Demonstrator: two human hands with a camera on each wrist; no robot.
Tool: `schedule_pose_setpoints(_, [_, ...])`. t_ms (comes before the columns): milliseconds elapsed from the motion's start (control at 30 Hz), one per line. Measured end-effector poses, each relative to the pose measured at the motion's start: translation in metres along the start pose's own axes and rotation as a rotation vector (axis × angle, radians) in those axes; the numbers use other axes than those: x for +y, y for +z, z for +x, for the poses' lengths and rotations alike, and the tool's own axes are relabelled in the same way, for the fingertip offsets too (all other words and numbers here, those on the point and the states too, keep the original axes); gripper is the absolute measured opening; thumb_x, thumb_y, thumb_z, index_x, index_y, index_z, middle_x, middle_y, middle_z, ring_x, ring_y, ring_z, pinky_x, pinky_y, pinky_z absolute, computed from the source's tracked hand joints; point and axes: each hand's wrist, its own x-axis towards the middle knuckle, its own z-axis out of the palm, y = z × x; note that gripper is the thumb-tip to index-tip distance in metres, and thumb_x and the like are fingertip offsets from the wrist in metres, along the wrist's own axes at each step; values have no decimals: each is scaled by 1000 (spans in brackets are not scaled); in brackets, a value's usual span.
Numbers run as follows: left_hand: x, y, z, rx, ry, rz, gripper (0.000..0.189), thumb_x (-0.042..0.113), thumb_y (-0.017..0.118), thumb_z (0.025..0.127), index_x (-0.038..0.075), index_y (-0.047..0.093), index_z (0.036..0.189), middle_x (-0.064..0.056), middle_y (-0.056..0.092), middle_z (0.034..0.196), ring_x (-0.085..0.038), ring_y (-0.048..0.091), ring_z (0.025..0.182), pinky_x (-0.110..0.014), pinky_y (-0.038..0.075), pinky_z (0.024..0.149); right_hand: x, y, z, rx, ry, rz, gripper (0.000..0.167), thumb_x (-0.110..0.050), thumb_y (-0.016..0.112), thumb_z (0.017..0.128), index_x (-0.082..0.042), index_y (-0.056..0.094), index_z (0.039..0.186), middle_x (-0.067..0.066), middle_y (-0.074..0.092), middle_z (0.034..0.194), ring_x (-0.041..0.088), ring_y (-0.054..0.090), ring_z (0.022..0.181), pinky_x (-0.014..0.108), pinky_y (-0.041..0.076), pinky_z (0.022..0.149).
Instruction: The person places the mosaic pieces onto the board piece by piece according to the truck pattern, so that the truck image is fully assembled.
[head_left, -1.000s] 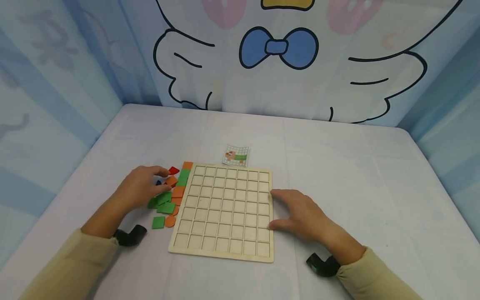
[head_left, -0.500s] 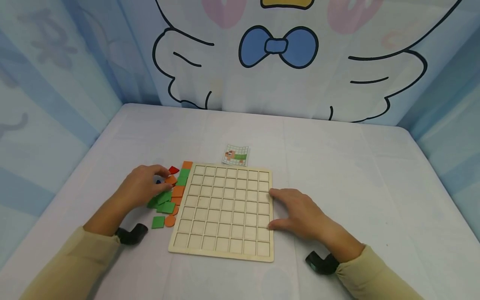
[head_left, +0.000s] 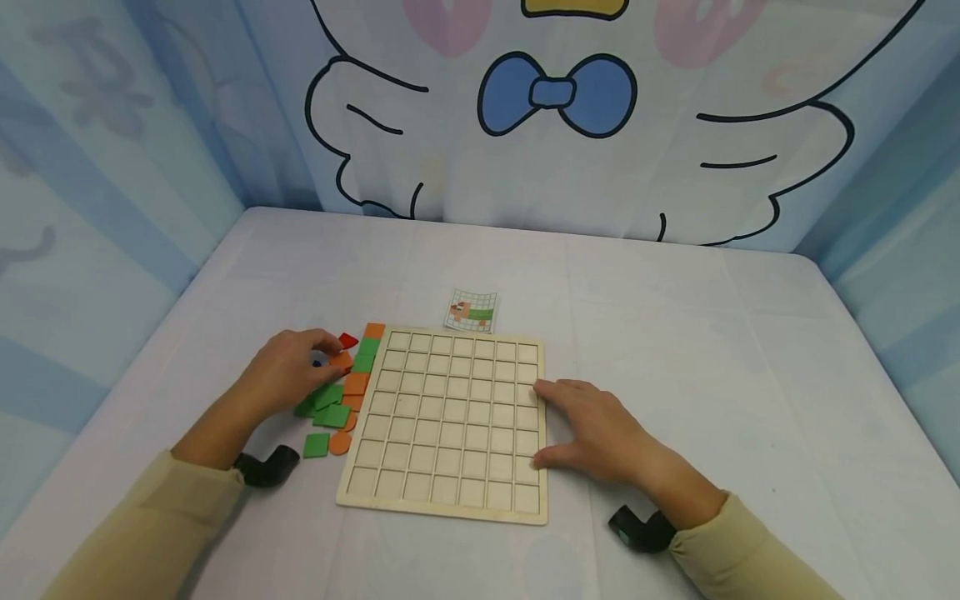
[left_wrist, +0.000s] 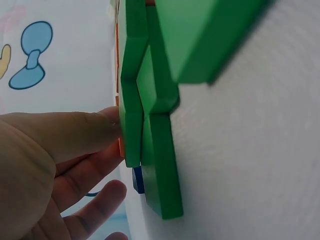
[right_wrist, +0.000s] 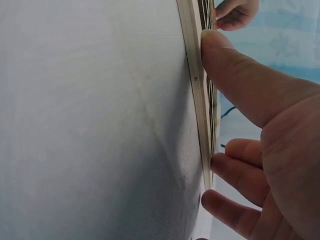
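Observation:
My left hand (head_left: 287, 367) reaches into a small pile of flat coloured tiles beside the board. Its curled thumb and index fingertip pinch an orange tile (head_left: 341, 361) by opposite edges. In the left wrist view, green tiles (left_wrist: 161, 170) stand close in front of the thumb and partly cover its tip. A blue piece (head_left: 317, 363) sits under the fingers and a red piece (head_left: 347, 341) just beyond them. At the right edge of the pale wooden grid board (head_left: 457, 508), my right hand (head_left: 603, 432) rests with thumb and fingertips spread apart, touching the rim.
A small picture card (head_left: 471, 311) showing a green and orange figure on a grid lies behind the board. Orange tiles (head_left: 356, 383) and green tiles (head_left: 365, 356) line the board's left edge. A white cloth covers the table (head_left: 675, 333); a printed curtain (head_left: 555, 167) stands behind it.
My left thumb and index finger have drawn slightly closer around the orange tile. My right hand has slid a little left, its fingertips now over the board's rim. The board has stayed put.

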Motion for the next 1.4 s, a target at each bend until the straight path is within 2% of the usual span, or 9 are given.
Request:
schedule_pose_setpoints(267, [-1, -1, 1, -6, 18, 7, 32, 16, 69, 95, -4, 65, 120, -19, 66, 116, -39, 54, 112, -56, 45, 96, -1, -1, 1, -7, 12, -27, 88, -46, 84, 77, -3, 49, 145, 14, 53, 143, 39, 46, 132, 61, 38, 101])
schedule_pose_setpoints(767, [4, -3, -4, -13, -8, 7, 32, 16, 68, 95, -3, 65, 120, -20, 66, 117, -39, 53, 112, -56, 46, 95, -1, -1, 0, 9, 1, -55, 88, -46, 84, 76, -4, 49, 145, 16, 55, 140, 39, 49, 129, 60, 41, 98])
schedule_pose_setpoints(1167, [16, -6, -20, -22, 85, -32, 29, 23, 75, 91, 4, 72, 113, -17, 64, 113, -35, 53, 104, -51, 49, 89, 0, -1, 0, 15, -4, -71, 88, -46, 85, 76, -4, 49, 145, 15, 56, 139, 37, 51, 128, 58, 43, 97])
schedule_pose_setpoints(1400, [25, -4, -27, -69, 103, -10, 23, 20, 77, 90, 10, 72, 110, -12, 62, 109, -32, 55, 105, -49, 51, 88, 1, -1, 1, 9, 2, -80, 88, -46, 85, 76, -4, 49, 145, 14, 56, 139, 36, 51, 129, 58, 43, 96])
